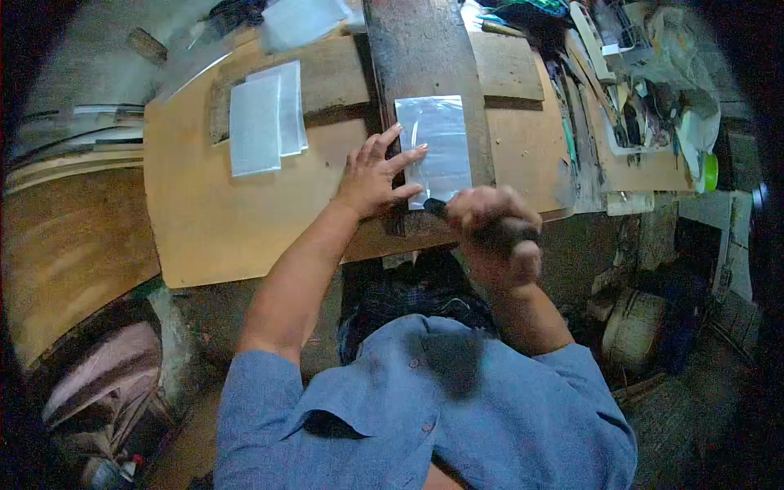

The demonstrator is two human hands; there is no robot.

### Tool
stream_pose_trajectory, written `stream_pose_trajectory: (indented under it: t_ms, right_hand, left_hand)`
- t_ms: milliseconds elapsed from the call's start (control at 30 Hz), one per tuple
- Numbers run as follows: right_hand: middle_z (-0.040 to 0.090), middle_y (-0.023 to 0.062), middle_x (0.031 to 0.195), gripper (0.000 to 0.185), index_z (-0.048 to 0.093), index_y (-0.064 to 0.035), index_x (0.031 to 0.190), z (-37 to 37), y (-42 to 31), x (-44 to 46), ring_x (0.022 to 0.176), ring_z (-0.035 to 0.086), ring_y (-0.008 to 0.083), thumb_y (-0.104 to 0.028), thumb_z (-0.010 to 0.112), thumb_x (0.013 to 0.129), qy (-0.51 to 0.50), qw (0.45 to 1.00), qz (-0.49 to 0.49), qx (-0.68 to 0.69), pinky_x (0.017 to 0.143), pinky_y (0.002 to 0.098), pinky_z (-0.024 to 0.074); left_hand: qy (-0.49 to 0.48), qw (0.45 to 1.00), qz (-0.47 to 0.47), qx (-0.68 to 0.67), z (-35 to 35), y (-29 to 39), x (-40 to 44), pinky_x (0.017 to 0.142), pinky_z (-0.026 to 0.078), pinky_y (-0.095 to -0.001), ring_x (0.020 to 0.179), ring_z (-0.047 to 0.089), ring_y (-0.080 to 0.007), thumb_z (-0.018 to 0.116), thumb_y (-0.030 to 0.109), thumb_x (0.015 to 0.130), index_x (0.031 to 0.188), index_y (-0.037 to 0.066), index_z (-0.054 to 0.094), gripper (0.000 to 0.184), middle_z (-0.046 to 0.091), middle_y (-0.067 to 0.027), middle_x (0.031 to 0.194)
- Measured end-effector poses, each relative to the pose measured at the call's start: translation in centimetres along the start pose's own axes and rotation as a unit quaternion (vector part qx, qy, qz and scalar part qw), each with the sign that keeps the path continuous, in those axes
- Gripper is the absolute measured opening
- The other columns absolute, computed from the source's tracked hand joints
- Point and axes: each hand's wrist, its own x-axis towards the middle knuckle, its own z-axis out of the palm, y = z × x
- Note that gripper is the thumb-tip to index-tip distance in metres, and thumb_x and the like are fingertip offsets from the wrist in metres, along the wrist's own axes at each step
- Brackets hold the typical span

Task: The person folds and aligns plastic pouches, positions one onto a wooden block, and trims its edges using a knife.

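A clear, shiny plastic sheet, perhaps a flat bag, lies on a dark wooden plank. My left hand rests at its left side, fingers spread and fingertips pressing on the plastic. My right hand is closed around a dark-handled tool, whose black front end points at the sheet's near left corner. The hand is blurred, and I cannot make out the tool's kind or whether its tip touches the plastic. Farther left, several similar plastic pieces lie stacked and slightly fanned.
The plank crosses a light brown board and a wooden crosspiece. More plastic sheets lie at the far edge. At right, a white tray holds assorted tools beside a crumpled clear bag. A green-lidded object sits nearby.
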Motion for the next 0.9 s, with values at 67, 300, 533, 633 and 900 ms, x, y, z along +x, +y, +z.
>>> stream_pose_trajectory:
  t_ms: [67, 300, 533, 633, 900]
  right_hand:
    - [0.050, 0.0099, 0.072, 0.064, 0.052, -0.0008, 0.082, -0.2, -0.5, 0.9, 0.067, 0.047, 0.0215, -0.063, 0.061, 0.072, 0.011, 0.999, 0.000, -0.042, 0.062, 0.0342, 0.0397]
    - [0.051, 0.0115, 0.073, 0.063, 0.051, 0.0002, 0.082, -0.7, -3.0, 0.2, 0.070, 0.048, 0.0255, -0.062, 0.057, 0.076, -0.033, 0.996, -0.041, -0.068, 0.066, 0.0371, 0.0392]
    - [0.052, 0.0107, 0.076, 0.060, 0.050, -0.0002, 0.083, -1.7, -3.3, 0.3, 0.070, 0.047, 0.0226, -0.059, 0.058, 0.077, 0.013, 0.999, -0.046, 0.011, 0.068, 0.0366, 0.0375]
    - [0.053, 0.0109, 0.076, 0.061, 0.050, 0.0000, 0.083, -3.4, -2.7, -0.1, 0.071, 0.048, 0.0226, -0.061, 0.058, 0.076, -0.019, 0.996, -0.028, -0.079, 0.070, 0.0373, 0.0382]
    - [0.053, 0.0120, 0.076, 0.064, 0.051, 0.0030, 0.085, -3.9, -3.2, -0.3, 0.070, 0.047, 0.0224, -0.060, 0.059, 0.076, 0.039, 0.991, -0.079, 0.103, 0.066, 0.0359, 0.0384]
  left_hand:
    - [-0.001, 1.000, -0.001, 0.003, -0.3, 0.1, 0.0, 0.099, 0.031, -0.0524, 0.127, 0.032, -0.0313, 0.066, 0.059, 0.068, 0.130, 0.043, 0.044, 0.068, 0.026, -0.0051, 0.143]
    - [-0.013, 1.000, -0.006, 0.007, -0.5, 0.4, 0.0, 0.098, 0.032, -0.0516, 0.128, 0.032, -0.0299, 0.067, 0.058, 0.067, 0.131, 0.043, 0.044, 0.070, 0.025, -0.0050, 0.144]
    - [-0.011, 1.000, -0.003, 0.009, -0.5, 0.2, 0.2, 0.100, 0.030, -0.0519, 0.128, 0.031, -0.0303, 0.068, 0.057, 0.068, 0.130, 0.043, 0.044, 0.068, 0.024, -0.0047, 0.145]
    - [-0.029, 1.000, -0.009, 0.004, -0.5, 0.4, 0.0, 0.100, 0.030, -0.0517, 0.128, 0.031, -0.0298, 0.068, 0.056, 0.068, 0.130, 0.043, 0.044, 0.068, 0.025, -0.0044, 0.144]
    - [-0.044, 0.999, -0.021, -0.011, -0.4, 0.2, 0.1, 0.102, 0.028, -0.0514, 0.130, 0.029, -0.0301, 0.068, 0.054, 0.070, 0.131, 0.044, 0.042, 0.067, 0.022, -0.0027, 0.145]
